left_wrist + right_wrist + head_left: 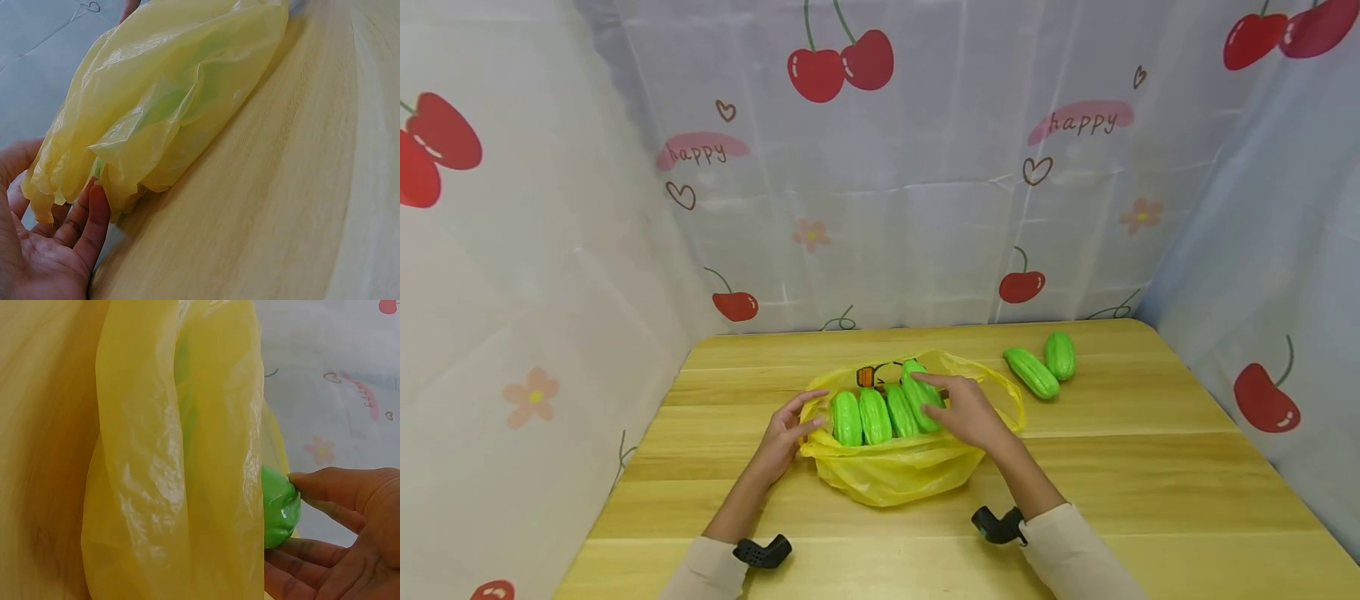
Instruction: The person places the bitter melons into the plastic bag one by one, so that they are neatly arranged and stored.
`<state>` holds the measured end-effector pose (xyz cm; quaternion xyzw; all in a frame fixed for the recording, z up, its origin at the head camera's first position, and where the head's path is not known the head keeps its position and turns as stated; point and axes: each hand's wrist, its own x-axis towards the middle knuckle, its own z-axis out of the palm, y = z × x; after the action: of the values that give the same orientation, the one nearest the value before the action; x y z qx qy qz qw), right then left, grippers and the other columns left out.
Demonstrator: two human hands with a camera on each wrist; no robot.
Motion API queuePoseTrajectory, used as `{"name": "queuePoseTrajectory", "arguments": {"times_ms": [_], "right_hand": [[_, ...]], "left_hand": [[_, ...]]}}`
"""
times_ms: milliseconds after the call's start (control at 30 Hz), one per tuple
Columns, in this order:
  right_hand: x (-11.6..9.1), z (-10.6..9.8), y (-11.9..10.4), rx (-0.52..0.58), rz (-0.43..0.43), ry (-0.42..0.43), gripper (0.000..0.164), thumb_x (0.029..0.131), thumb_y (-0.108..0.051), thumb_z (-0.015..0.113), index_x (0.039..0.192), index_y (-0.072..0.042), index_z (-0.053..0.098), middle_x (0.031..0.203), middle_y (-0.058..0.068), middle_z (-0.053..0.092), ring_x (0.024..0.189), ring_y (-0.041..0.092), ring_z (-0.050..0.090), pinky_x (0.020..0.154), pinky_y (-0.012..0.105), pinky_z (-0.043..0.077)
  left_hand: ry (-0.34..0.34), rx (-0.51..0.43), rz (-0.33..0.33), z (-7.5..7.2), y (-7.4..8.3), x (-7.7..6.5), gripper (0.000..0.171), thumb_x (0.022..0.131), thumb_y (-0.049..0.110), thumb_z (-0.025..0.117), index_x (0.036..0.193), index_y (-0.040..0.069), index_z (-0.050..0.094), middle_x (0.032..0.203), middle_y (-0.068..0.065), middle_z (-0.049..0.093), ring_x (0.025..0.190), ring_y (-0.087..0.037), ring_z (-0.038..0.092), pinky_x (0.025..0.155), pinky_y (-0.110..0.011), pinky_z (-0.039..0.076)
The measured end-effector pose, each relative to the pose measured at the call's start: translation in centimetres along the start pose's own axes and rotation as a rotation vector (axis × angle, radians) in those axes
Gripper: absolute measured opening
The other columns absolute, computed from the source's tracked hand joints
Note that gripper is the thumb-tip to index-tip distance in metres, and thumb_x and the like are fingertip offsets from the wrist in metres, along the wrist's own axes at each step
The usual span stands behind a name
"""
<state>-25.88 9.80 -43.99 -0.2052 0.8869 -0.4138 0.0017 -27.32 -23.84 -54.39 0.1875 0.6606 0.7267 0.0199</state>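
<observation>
A yellow plastic bag [887, 479] lies with its mouth spread, and several green ridged gourds [875, 417] sit in a row inside it. At the bag's left rim, my left hand [780, 433] holds the plastic between thumb and fingers; the left wrist view shows its fingertips [98, 194] against the crumpled edge. My right hand [970, 408] grips the rightmost gourd [919, 392], which leans over the others at the bag's right side. In the right wrist view, thumb and fingers stand around the green gourd's end [280, 506]; the bag hides the rest of it.
Two more green gourds [1032, 372] lie on the wooden table [1150, 467] at the back right, close together. A printed curtain [925, 225] with cherries surrounds the table at the back and sides. The bag's handle loop [1011, 400] spreads out to the right.
</observation>
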Motion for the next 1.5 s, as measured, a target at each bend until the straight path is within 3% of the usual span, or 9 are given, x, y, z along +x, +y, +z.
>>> {"name": "queuePoseTrajectory", "arguments": {"times_ms": [133, 300, 400, 633, 933, 1000, 1167, 1300, 1500], "right_hand": [[0.1, -0.1, 0.1, 0.008, 0.019, -0.005, 0.052, 0.094, -0.006, 0.071, 0.144, -0.011, 0.058, 0.139, 0.021, 0.060, 0.041, 0.013, 0.029, 0.045, 0.023, 0.036], [0.1, -0.1, 0.5, -0.007, 0.040, 0.000, 0.051, 0.095, -0.007, 0.070, 0.145, -0.010, 0.058, 0.098, 0.020, 0.071, 0.041, 0.009, 0.027, 0.045, 0.023, 0.035], [0.3, -0.1, 0.9, -0.010, 0.043, -0.001, 0.052, 0.095, -0.006, 0.070, 0.145, -0.009, 0.057, 0.076, 0.010, 0.063, 0.042, 0.010, 0.025, 0.045, 0.023, 0.033], [0.4, 0.4, 1.8, -0.003, 0.054, -0.006, 0.052, 0.094, -0.003, 0.070, 0.144, -0.007, 0.058, 0.139, 0.022, 0.059, 0.044, 0.010, 0.020, 0.048, 0.026, 0.034], [0.5, 0.3, 2.2, 0.009, 0.081, -0.045, 0.052, 0.095, -0.003, 0.069, 0.146, -0.007, 0.056, 0.146, 0.022, 0.054, 0.045, 0.013, 0.026, 0.055, 0.030, 0.041], [0.5, 0.3, 2.3, 0.001, 0.078, -0.052, 0.052, 0.096, -0.004, 0.068, 0.146, -0.006, 0.056, 0.146, 0.022, 0.053, 0.055, 0.015, 0.044, 0.063, 0.032, 0.044], [0.5, 0.3, 2.5, -0.001, 0.078, -0.083, 0.052, 0.098, -0.005, 0.066, 0.147, -0.004, 0.053, 0.148, 0.022, 0.052, 0.063, 0.019, 0.054, 0.069, 0.035, 0.047], [0.5, 0.3, 2.6, 0.004, 0.088, -0.107, 0.052, 0.099, -0.006, 0.064, 0.149, -0.004, 0.050, 0.150, 0.022, 0.049, 0.045, 0.012, 0.025, 0.072, 0.036, 0.046], [0.6, 0.4, 2.8, 0.000, 0.098, -0.124, 0.051, 0.098, -0.005, 0.065, 0.148, -0.003, 0.052, 0.150, 0.022, 0.049, 0.044, 0.010, 0.020, 0.070, 0.035, 0.046]], "left_hand": [[-0.002, -0.004, 0.004, 0.0, 0.0, 0.0, 0.049, 0.098, 0.003, 0.062, 0.145, -0.006, 0.048, 0.156, -0.023, 0.037, 0.155, -0.029, 0.008, 0.120, -0.061, 0.002], [-0.006, -0.011, 0.005, 0.1, 0.1, 0.0, 0.050, 0.098, 0.004, 0.063, 0.145, -0.007, 0.047, 0.156, -0.024, 0.037, 0.155, -0.029, 0.008, 0.121, -0.059, 0.002], [-0.009, -0.007, -0.003, 0.1, 0.2, 0.0, 0.051, 0.098, 0.005, 0.063, 0.145, -0.006, 0.047, 0.157, -0.022, 0.037, 0.155, -0.027, 0.008, 0.122, -0.044, 0.016], [-0.014, -0.007, -0.001, 0.1, 0.0, 0.1, 0.051, 0.098, 0.003, 0.063, 0.145, -0.007, 0.047, 0.157, -0.022, 0.036, 0.154, -0.029, 0.010, 0.107, -0.019, 0.037], [-0.024, -0.006, 0.003, 0.1, 0.2, 0.1, 0.050, 0.098, 0.001, 0.061, 0.145, -0.007, 0.046, 0.158, -0.023, 0.034, 0.154, -0.030, 0.008, 0.090, -0.015, 0.045], [-0.023, 0.001, 0.004, 0.1, 0.3, 0.1, 0.050, 0.098, 0.001, 0.061, 0.145, -0.007, 0.047, 0.158, -0.023, 0.034, 0.154, -0.030, 0.008, 0.089, -0.015, 0.045], [-0.019, 0.018, -0.009, 0.1, 0.4, 0.1, 0.050, 0.099, 0.004, 0.062, 0.146, -0.005, 0.048, 0.158, -0.021, 0.035, 0.155, -0.027, 0.008, 0.113, -0.025, 0.031], [-0.022, 0.016, -0.007, 0.1, 0.3, 0.0, 0.050, 0.099, 0.005, 0.062, 0.146, -0.005, 0.047, 0.158, -0.021, 0.036, 0.155, -0.027, 0.007, 0.122, -0.047, 0.013], [-0.024, 0.001, 0.004, 0.1, 0.3, 0.0, 0.051, 0.099, 0.006, 0.063, 0.146, -0.006, 0.047, 0.157, -0.022, 0.036, 0.155, -0.028, 0.007, 0.121, -0.058, 0.005]]}}
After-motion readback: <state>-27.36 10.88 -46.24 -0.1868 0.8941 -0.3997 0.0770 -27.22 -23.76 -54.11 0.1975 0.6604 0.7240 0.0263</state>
